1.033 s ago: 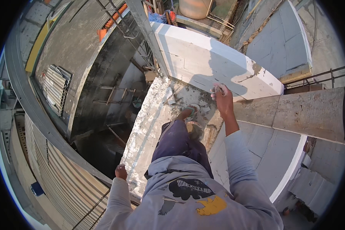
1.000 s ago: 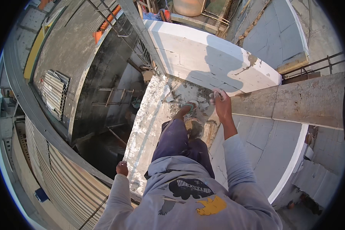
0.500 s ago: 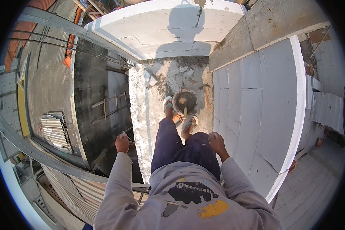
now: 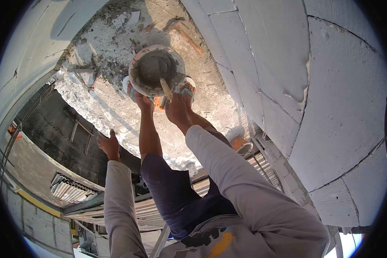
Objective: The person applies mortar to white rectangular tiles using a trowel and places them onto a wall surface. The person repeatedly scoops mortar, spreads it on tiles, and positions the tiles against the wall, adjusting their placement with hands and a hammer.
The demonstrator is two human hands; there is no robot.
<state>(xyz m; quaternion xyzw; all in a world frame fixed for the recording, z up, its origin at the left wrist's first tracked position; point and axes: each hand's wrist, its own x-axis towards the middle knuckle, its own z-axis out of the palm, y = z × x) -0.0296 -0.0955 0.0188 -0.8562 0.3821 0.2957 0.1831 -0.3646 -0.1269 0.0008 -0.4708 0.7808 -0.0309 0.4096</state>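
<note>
A round bucket (image 4: pixel 135 77) stands between my sandalled feet, with wet grey mortar (image 4: pixel 152 66) inside. From the mortar a tool's pale wooden handle (image 4: pixel 165 89) leans out over the near rim; its working end is hidden in the bucket. My right hand (image 4: pixel 177 111) is down at the end of that handle, its fingers mostly hidden, so I cannot see whether they grip it. Off to the left, my left hand (image 4: pixel 110 145) hangs in the air beside the ledge, thumb and fingers apart, holding nothing.
A hammer-like tool with a wooden handle (image 4: pixel 189 38) lies beyond the bucket. A pale block wall (image 4: pixel 284 86) rises on the right. At left the rough concrete floor (image 4: pixel 103 112) ends at a drop. An orange object (image 4: pixel 160 102) sits by my feet.
I have bent down and my view has turned, bringing the bucket closer. My right hand has moved from beside my thigh to the tool handle; my left hand has opened.
</note>
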